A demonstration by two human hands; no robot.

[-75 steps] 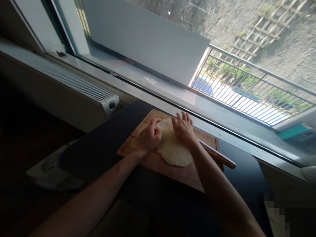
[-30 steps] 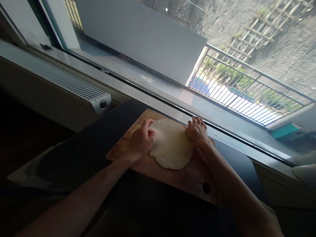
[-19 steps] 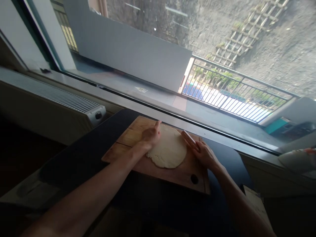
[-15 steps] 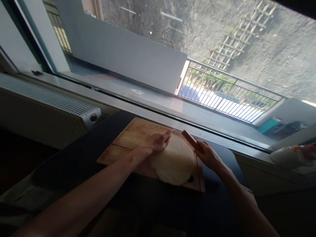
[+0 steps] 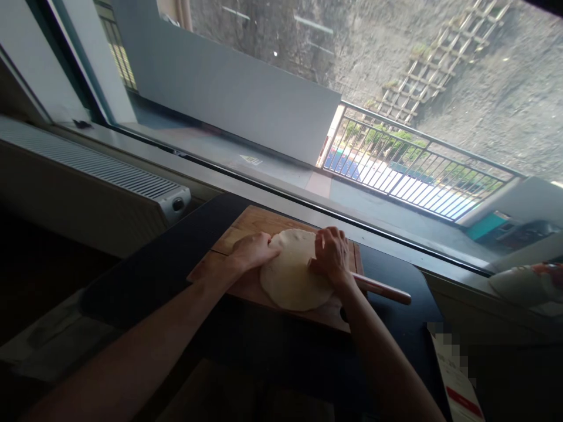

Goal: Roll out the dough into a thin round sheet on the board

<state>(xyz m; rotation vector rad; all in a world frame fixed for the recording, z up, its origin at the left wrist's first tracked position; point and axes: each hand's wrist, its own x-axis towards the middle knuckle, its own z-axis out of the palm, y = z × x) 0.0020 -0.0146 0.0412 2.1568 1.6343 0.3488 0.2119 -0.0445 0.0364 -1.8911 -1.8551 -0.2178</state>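
A round, flat sheet of dough [image 5: 292, 281] lies on a wooden cutting board [image 5: 246, 221]. My left hand [image 5: 255, 251] is at the left edge of the dough, fingers curled and the thumb over the rim. Over the right part of the sheet, my right hand [image 5: 332, 249] is wrapped round a wooden rolling pin [image 5: 387, 289]. One end of the pin shows beside the thumb, while the other sticks out past the board to the right. My palm hides its middle.
The board rests on a dark table [image 5: 176, 264] beside a window sill [image 5: 396, 258]. A white radiator [image 5: 176, 203] stands at the left. White and orange items [image 5: 523, 284] sit on the right. A red-and-white package [image 5: 457, 375] is at the lower right.
My right hand has moved left onto the dough, and the rolling pin has swung from pointing up-left to lying across the board's right edge. My left hand has shifted left to the dough's edge.
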